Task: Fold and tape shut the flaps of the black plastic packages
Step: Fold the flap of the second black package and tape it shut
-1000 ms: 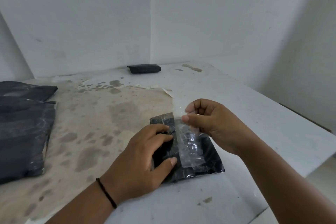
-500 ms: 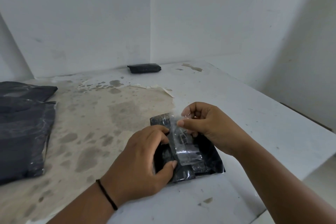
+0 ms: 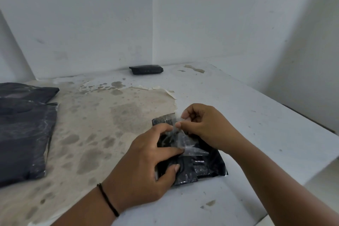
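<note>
On the near right part of the stained white table (image 3: pixel 238 108) lies a black plastic package (image 3: pixel 203 169), its long axis running from near right to far left, tilted a little. No label or writing can be read on it. The left hand (image 3: pixel 145 167) presses the package down, with its fingers curled over the folded flap. The right hand (image 3: pixel 205 124) pinches a strip of clear tape (image 3: pixel 185 143) above it. Other black packages (image 3: pixel 23 134) lie far left, and a small one (image 3: pixel 146 70) lies by the wall.
</note>
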The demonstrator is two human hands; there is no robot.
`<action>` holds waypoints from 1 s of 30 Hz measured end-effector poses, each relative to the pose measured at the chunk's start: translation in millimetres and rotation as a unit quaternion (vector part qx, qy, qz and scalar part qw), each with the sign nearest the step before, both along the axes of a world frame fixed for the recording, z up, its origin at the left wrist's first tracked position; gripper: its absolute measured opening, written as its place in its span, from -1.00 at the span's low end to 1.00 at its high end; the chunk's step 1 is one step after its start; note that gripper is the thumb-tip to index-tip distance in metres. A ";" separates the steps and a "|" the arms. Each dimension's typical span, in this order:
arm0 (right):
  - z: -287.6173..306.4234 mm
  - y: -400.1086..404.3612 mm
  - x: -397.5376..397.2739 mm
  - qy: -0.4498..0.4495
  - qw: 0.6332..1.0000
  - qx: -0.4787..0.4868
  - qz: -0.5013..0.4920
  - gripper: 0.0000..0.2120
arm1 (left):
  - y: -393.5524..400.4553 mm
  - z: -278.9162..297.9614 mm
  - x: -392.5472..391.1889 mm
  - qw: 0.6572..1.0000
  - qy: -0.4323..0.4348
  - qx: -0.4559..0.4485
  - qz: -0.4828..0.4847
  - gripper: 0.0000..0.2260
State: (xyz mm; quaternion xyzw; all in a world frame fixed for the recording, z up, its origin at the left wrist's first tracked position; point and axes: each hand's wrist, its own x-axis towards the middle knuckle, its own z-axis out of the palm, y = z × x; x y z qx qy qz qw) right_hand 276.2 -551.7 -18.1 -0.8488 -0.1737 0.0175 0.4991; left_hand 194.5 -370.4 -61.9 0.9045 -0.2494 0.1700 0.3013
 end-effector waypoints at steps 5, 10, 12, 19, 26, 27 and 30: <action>-2.9 5.9 4.7 -0.080 0.991 -0.098 -0.052 -0.79 | -0.2 -0.4 1.9 0.999 -0.036 0.005 -0.004 -0.74; -5.4 6.1 7.3 -0.077 0.989 -0.108 -0.058 -0.78 | -1.7 2.7 0.9 0.998 -0.051 0.023 -0.003 -0.74; -8.4 6.6 8.4 -0.085 0.986 -0.127 -0.068 -0.78 | -2.9 3.1 1.1 0.998 -0.055 0.025 -0.015 -0.74; -19.9 5.6 15.8 -0.047 0.975 -0.187 -0.113 -0.71 | -3.8 2.3 1.6 0.999 -0.024 0.017 -0.040 -0.71; -3.2 -8.1 16.4 -0.030 0.956 -0.242 -0.162 -0.52 | -4.3 -0.6 2.2 0.999 -0.019 0.007 -0.047 -0.75; 2.4 -10.6 13.5 -0.046 0.955 -0.247 -0.161 -0.52 | -4.5 -0.7 1.8 0.999 -0.016 0.003 -0.047 -0.75; 18.6 -17.4 0.2 -0.066 0.951 -0.277 -0.123 -0.50 | -6.4 -0.9 0.4 0.999 -0.009 -0.005 -0.050 -0.75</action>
